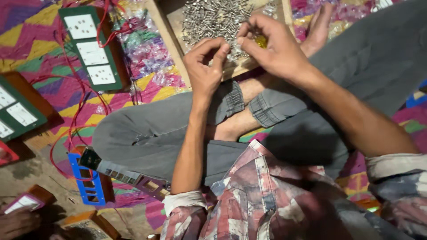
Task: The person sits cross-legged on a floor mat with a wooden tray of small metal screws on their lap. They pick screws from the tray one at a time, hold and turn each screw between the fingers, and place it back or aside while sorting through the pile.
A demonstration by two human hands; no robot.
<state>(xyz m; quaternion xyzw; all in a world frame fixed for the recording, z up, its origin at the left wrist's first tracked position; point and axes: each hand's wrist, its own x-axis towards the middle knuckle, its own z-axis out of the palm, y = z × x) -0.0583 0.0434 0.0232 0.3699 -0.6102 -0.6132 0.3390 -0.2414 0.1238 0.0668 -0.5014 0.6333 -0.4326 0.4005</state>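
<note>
Head view: my right hand (278, 49) fingers pinch a small yellow part (261, 41), left hand (205, 66) fingers curl empty; it might slip into the screws (213, 18)

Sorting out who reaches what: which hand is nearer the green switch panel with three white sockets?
Left. The left hand is over the tray edge, right of the green panel; the right hand is farther right, over the screw pile.

light: dim, warm, from upper left | shadows: soft, deep under the grey-trousered legs (147, 133) | glare: mild on white socket plates (91, 52) | blur: slight overall, patterned shirt (262, 200) softest | edges: mildly stretched
</note>
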